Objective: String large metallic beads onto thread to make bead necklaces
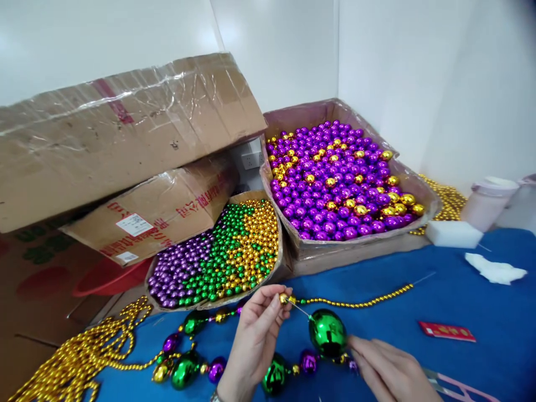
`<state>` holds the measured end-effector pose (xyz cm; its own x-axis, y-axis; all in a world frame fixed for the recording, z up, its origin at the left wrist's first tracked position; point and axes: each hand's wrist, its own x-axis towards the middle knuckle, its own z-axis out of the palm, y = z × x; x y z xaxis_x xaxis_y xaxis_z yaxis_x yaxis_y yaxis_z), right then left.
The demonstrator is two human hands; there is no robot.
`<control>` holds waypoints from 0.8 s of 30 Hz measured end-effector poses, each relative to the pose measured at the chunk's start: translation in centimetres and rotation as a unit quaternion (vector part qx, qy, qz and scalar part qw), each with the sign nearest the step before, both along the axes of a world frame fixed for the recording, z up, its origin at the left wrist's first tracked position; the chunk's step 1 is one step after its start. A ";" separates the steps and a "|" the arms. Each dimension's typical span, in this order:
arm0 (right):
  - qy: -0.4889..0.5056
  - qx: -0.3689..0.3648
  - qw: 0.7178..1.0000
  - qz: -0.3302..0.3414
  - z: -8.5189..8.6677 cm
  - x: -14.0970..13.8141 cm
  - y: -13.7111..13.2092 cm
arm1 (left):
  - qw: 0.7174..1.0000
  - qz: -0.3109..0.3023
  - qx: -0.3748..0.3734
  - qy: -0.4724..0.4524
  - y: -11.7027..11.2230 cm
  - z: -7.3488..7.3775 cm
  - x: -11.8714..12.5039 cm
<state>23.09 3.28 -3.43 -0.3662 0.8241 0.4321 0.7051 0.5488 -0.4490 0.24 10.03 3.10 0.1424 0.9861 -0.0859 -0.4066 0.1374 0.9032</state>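
My left hand (253,338) is closed, pinching a small gold bead (283,298) between thumb and fingertips. A thin, straight needle or wire (300,310) runs from there to a large shiny green bead (329,333). At that bead's lower right edge the fingers of my right hand (389,368) are closed on it; their tips are partly hidden. A string of small gold beads (368,301) trails right from near my left hand, a thin needle at its end. Behind and below my hands lies a garland with large green (185,369) and purple beads (309,362).
A carton of purple and gold beads (330,190) stands at the back, beside a smaller box of purple, green and gold beads (221,257). Gold bead strands (71,357) heap at left. A red packet (447,331), white foam block (454,233) and pink-handled scissors (460,385) lie right.
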 end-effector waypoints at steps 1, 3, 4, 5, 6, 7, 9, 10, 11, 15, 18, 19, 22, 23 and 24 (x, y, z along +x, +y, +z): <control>0.007 -0.002 1.000 0.004 0.1 0.1 0.0 | 1.000 0.000 0.012 0.016 -0.1 0.1 0.0; 0.023 -0.006 1.000 0.010 0.1 0.2 -0.1 | 0.998 0.002 0.034 0.048 -0.1 0.2 0.0; 0.030 -0.007 0.999 0.010 0.1 0.2 -0.1 | 0.997 0.001 0.042 0.060 -0.1 0.2 -0.1; 0.037 -0.007 0.999 0.007 0.0 0.3 -0.2 | 0.996 -0.002 0.047 0.071 -0.1 0.3 -0.1; 0.041 -0.007 0.999 0.004 -0.1 0.4 -0.2 | 0.996 -0.005 0.049 0.080 0.0 0.4 -0.1; 0.041 -0.008 0.999 0.001 -0.2 0.5 -0.2 | 0.995 -0.009 0.050 0.091 0.1 0.6 -0.1; 0.034 -0.002 0.999 -0.004 -0.5 0.9 -0.3 | 0.990 -0.010 0.062 0.124 0.2 1.0 0.1; 0.031 0.002 0.999 -0.009 -0.7 1.2 -0.3 | 0.987 -0.008 0.073 0.143 0.2 1.2 0.3; 0.032 0.003 0.999 -0.018 -0.9 1.4 -0.2 | 0.983 -0.009 0.084 0.161 0.2 1.3 0.6; 0.050 -0.039 0.996 -0.061 -1.9 2.1 0.1 | 0.971 -0.053 0.099 0.209 -0.1 0.8 3.1; 0.053 -0.075 0.992 -0.084 -3.5 2.2 0.2 | 0.960 -0.089 0.106 0.245 -0.6 -1.3 5.6; 0.052 -0.081 0.991 -0.092 -4.1 2.2 0.2 | 0.956 -0.093 0.114 0.254 -0.7 -2.1 6.2; 0.044 -0.093 0.989 -0.110 -5.5 3.0 0.1 | 0.950 -0.081 0.136 0.268 -0.8 -3.4 7.2; 0.044 -0.096 0.988 -0.114 -5.5 3.5 0.1 | 0.949 -0.078 0.143 0.271 -0.8 -3.2 7.3; 0.048 -0.099 0.987 -0.117 -5.3 3.9 0.1 | 0.945 -0.078 0.154 0.279 -0.8 -2.9 7.3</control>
<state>27.00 3.36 -8.74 -0.1214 0.9528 0.2784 0.7510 0.2715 -0.6018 7.53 9.23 0.24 0.3047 0.9474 0.0980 0.1478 -0.1486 0.9778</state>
